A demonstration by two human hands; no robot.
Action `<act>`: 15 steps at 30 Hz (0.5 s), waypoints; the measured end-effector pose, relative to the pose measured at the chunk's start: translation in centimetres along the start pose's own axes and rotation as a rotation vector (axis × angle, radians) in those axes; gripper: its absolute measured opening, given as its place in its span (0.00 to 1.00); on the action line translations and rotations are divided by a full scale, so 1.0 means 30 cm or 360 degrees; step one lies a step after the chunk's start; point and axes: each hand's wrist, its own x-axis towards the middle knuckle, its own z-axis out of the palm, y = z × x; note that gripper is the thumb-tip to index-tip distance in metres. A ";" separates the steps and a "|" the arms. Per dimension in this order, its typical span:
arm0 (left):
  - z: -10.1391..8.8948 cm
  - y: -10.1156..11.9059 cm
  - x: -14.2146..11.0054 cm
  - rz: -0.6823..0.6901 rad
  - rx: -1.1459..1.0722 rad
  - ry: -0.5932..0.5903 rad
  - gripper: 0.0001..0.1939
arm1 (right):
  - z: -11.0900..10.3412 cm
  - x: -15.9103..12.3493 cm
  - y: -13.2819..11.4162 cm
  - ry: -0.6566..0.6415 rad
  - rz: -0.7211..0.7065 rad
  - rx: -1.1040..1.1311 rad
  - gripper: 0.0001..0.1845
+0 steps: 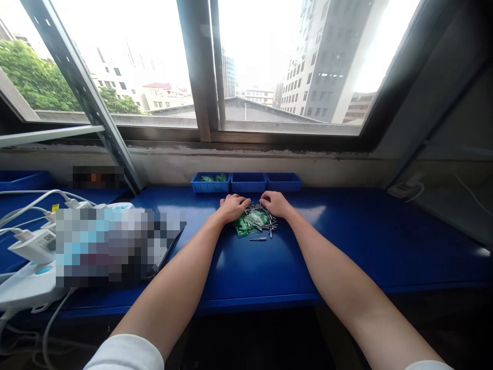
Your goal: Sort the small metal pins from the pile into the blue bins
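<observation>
A loose pile of small silvery metal pins, like rivets (269, 226), lies on the blue tabletop around a green-tinted clear plastic bag (245, 224). My left hand (233, 207) rests at the pile's far left edge, its fingers bent but apart, the tips near the pins. Across from it, my right hand (276, 204) is at the far right edge with thumb and fingers drawn together. Whatever those fingertips hold is too small to make out. One single pin (258, 239) lies apart, in front of the bag.
Three blue bins stand along the wall; the left bin (211, 187) holds green bags. At left are a white power strip (31, 282), plugs with cables and a blurred-out patch over a dark flat object. A metal shelf post (115, 149) rises at back left, before the window.
</observation>
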 end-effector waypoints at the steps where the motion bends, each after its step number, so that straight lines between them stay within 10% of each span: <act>1: 0.001 0.004 -0.001 0.0011 0.0024 0.0020 0.27 | 0.002 -0.002 -0.006 0.0050 -0.0026 0.0037 0.09; 15: -0.031 0.062 -0.018 0.0245 -0.0110 0.0153 0.19 | 0.023 -0.008 -0.033 0.0091 -0.0196 0.0608 0.17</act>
